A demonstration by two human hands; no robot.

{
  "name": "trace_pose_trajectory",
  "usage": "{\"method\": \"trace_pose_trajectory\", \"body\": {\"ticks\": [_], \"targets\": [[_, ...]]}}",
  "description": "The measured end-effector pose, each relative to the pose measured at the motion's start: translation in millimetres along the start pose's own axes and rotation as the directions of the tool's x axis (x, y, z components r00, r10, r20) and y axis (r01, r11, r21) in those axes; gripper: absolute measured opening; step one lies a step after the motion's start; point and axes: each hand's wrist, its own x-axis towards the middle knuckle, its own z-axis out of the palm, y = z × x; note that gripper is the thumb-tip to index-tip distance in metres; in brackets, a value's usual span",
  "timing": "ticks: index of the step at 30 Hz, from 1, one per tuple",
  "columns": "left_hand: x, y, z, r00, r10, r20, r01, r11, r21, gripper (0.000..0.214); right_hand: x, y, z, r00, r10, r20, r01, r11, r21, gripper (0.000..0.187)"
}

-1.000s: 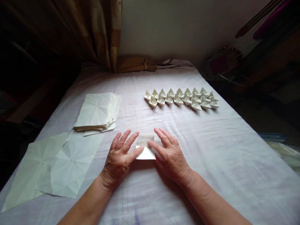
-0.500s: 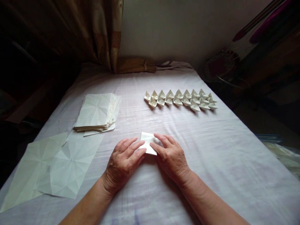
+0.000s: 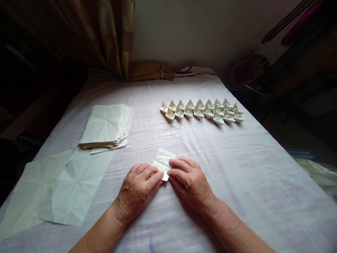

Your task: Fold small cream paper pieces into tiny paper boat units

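A small folded piece of white paper (image 3: 162, 161) lies between my hands near the middle of the cloth-covered surface, with a crease across it. My left hand (image 3: 139, 188) pinches its lower left edge, thumb and fingers closed together. On the other side, my right hand (image 3: 191, 179) grips the right edge between its fingertips and thumb. The undersides of both hands' fingers are hidden. Several folded paper boats (image 3: 198, 111) stand in close rows beyond my right hand.
A stack of creased white paper sheets (image 3: 104, 123) stands at the left. Nearer, loose creased sheets (image 3: 76, 189) overlap on the pale cloth (image 3: 252, 196). A brown curtain (image 3: 116, 42) hangs to the far edge, and a plastic bag (image 3: 318, 172) lies beyond the right edge.
The folded paper has been turned and now stands taller, its crease showing. My left fingers have drawn in from spread to a pinch, and my right fingers have shifted slightly lower on it.
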Motion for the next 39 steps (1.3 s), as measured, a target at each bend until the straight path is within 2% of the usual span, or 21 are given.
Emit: {"method": "trace_pose_trajectory", "body": {"ticks": [5,12,21,26,32,39], "targets": [[0.7,5.4,3.6,0.993,-0.107,0.043,0.107,0.994,0.007,0.023,3.6,1.0,2.1,1.000,0.029,-0.002,-0.029,0.999,0.030,0.013],[8.4,2.9,4.4,0.954,-0.256,0.156,0.262,0.965,-0.019,0.021,6.5,-0.2,2.6,0.995,0.095,-0.028,-0.092,0.993,0.074,0.012],[11.7,3.0,8.9,0.946,-0.284,0.156,0.283,0.959,0.028,0.024,9.7,-1.6,4.1,0.987,0.159,-0.038,-0.155,0.984,0.087,0.010],[12.0,3.6,9.4,0.937,-0.306,0.168,0.305,0.952,0.033,0.023,10.1,-1.9,4.5,0.986,0.162,-0.038,-0.159,0.985,0.073,0.010],[13.8,2.9,10.0,0.930,-0.319,0.184,0.318,0.947,0.034,0.023,9.6,0.9,3.1,0.985,0.167,-0.050,-0.160,0.979,0.130,0.016],[14.7,2.4,10.8,0.934,-0.323,0.149,0.326,0.945,0.004,0.022,5.6,2.6,-1.2,0.995,0.093,-0.047,-0.086,0.987,0.138,0.019]]}}
